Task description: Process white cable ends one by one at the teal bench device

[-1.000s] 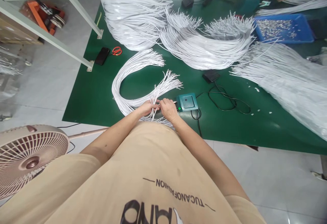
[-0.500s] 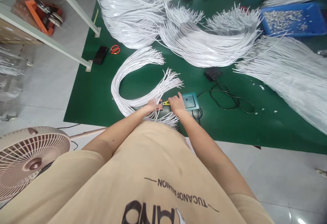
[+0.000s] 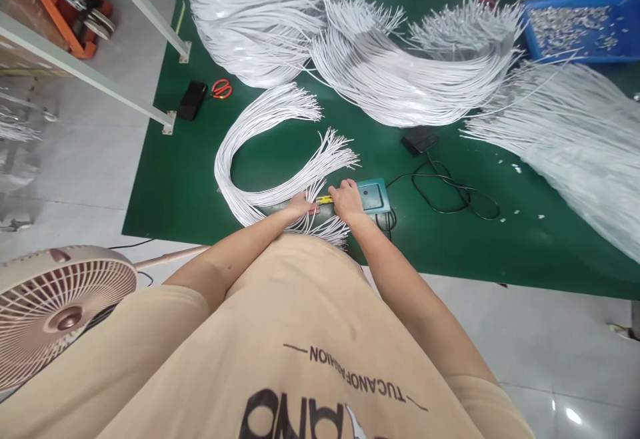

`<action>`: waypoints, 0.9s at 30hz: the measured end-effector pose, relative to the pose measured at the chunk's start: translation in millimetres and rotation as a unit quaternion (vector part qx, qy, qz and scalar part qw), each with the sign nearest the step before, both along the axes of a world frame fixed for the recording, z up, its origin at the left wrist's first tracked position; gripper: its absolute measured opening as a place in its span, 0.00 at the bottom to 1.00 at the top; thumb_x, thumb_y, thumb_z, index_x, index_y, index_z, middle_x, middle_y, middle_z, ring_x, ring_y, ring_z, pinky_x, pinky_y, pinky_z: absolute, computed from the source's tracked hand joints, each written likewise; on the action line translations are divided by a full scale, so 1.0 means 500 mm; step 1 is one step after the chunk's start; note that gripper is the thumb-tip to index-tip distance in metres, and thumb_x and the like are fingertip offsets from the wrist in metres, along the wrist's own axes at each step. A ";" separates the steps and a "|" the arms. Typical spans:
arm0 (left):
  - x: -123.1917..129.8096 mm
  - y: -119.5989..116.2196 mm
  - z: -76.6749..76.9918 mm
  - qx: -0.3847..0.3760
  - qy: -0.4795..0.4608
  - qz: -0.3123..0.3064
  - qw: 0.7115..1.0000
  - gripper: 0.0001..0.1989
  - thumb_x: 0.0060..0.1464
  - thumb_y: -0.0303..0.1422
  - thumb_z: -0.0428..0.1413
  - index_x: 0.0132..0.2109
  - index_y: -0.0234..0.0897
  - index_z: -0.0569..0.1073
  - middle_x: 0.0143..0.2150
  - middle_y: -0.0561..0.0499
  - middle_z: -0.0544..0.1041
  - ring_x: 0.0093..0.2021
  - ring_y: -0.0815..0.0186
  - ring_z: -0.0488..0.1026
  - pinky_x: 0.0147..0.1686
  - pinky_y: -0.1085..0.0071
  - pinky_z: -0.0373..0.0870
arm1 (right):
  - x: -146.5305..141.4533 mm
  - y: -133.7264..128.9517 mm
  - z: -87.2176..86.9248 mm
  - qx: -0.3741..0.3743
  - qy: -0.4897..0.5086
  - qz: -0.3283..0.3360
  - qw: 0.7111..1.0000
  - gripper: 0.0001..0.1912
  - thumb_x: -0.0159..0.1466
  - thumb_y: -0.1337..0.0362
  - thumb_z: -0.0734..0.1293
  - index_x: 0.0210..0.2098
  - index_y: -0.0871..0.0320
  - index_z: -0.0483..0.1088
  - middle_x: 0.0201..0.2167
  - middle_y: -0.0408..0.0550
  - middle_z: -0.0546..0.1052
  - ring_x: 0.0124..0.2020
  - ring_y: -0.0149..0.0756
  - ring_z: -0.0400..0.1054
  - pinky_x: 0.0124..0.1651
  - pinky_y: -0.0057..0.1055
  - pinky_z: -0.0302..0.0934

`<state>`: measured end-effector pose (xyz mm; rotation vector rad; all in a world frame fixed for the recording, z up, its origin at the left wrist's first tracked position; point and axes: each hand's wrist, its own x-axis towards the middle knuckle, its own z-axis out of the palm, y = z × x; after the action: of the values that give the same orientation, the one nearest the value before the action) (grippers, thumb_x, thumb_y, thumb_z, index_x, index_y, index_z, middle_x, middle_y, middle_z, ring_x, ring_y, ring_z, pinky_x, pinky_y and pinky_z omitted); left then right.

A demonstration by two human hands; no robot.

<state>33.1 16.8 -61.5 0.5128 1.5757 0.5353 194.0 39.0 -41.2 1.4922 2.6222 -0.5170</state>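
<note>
A: Left hand [image 3: 300, 205]?
B: Grip pressed down on looped white wires [image 3: 235, 152], lower centre of the bench [image 3: 170, 192], steadying them.
A: Right hand [image 3: 346, 200]?
B: Grip pinches a yellow piece [image 3: 324, 199] beside the teal box [image 3: 373, 197].

1. Green-matted worktable [image 3: 200, 185] carried all items.
2. Curved bundle of white wires [image 3: 260, 139] lay near front edge.
3. Teal box-shaped device [image 3: 373, 197] beside it; black cable [image 3: 445, 192] coiled alongside.
4. Red-handled scissors [image 3: 219, 88], black phone [image 3: 190, 100] at left.
5. Blue plastic tray [image 3: 580, 32] far right.
</note>
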 end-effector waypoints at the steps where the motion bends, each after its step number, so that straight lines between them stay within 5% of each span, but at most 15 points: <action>1: 0.000 -0.001 0.001 0.000 -0.002 0.000 1.000 0.15 0.42 0.16 0.60 0.37 0.32 0.68 0.24 0.54 0.74 0.25 0.67 0.75 0.28 0.75 0.68 | 0.000 -0.001 0.000 -0.001 0.000 0.003 1.000 0.17 0.60 0.76 0.57 0.42 0.63 0.74 0.34 0.61 0.79 0.49 0.49 0.62 0.62 0.45 0.43; 4: -0.003 -0.001 0.000 -0.007 -0.015 0.005 1.000 0.16 0.41 0.16 0.61 0.37 0.32 0.68 0.24 0.54 0.74 0.25 0.68 0.76 0.30 0.74 0.70 | 0.006 -0.009 0.000 0.032 0.014 -0.018 0.999 0.17 0.62 0.73 0.57 0.45 0.63 0.73 0.43 0.60 0.78 0.54 0.48 0.60 0.67 0.50 0.34; 8: -0.008 -0.001 -0.007 -0.015 -0.028 0.008 0.999 0.17 0.42 0.17 0.61 0.39 0.32 0.68 0.25 0.53 0.75 0.25 0.68 0.76 0.31 0.73 0.71 | 0.031 -0.027 -0.010 0.106 0.030 -0.166 0.980 0.23 0.67 0.65 0.55 0.59 0.64 0.63 0.65 0.61 0.60 0.67 0.51 0.47 0.66 0.60 0.30; 11: -0.011 -0.001 -0.009 -0.020 -0.021 -0.002 1.000 0.19 0.41 0.18 0.63 0.41 0.32 0.68 0.26 0.52 0.75 0.26 0.68 0.76 0.32 0.73 0.72 | 0.046 -0.035 -0.023 0.103 0.037 -0.194 0.975 0.27 0.69 0.62 0.54 0.65 0.63 0.55 0.69 0.63 0.52 0.69 0.53 0.41 0.65 0.63 0.31; 16: -0.026 -0.004 0.006 -0.023 -0.021 0.004 0.999 0.21 0.42 0.19 0.64 0.45 0.32 0.69 0.25 0.54 0.74 0.26 0.69 0.75 0.32 0.73 0.72 | 0.040 -0.030 -0.020 0.114 0.034 -0.176 0.977 0.26 0.68 0.63 0.56 0.64 0.63 0.57 0.68 0.64 0.53 0.68 0.55 0.43 0.65 0.63 0.33; 19: -0.043 -0.008 0.022 0.009 -0.046 0.016 0.999 0.20 0.42 0.20 0.64 0.45 0.32 0.70 0.26 0.54 0.74 0.28 0.70 0.75 0.33 0.74 0.71 | 0.008 -0.035 0.005 0.111 0.065 -0.110 0.986 0.22 0.68 0.63 0.57 0.59 0.65 0.64 0.62 0.65 0.63 0.63 0.53 0.54 0.63 0.56 0.44; 23: -0.064 -0.013 0.040 0.021 -0.082 0.013 0.996 0.13 0.40 0.21 0.65 0.36 0.29 0.73 0.25 0.53 0.72 0.26 0.73 0.70 0.31 0.75 0.68 | -0.054 -0.067 0.028 0.020 0.119 0.121 0.985 0.19 0.69 0.64 0.54 0.46 0.65 0.74 0.44 0.61 0.76 0.47 0.45 0.66 0.52 0.40 0.58; 27: -0.077 -0.014 0.054 -0.003 -0.092 0.016 0.996 0.13 0.41 0.20 0.64 0.37 0.31 0.74 0.27 0.53 0.73 0.28 0.73 0.70 0.34 0.74 0.68 | -0.086 -0.107 0.010 -0.015 0.076 0.146 0.986 0.19 0.68 0.62 0.57 0.42 0.67 0.76 0.43 0.62 0.76 0.50 0.47 0.65 0.54 0.39 0.56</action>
<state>-5.6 10.0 -34.4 0.4204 1.4107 0.5854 150.9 -14.2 -36.0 1.0708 2.8650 -0.6586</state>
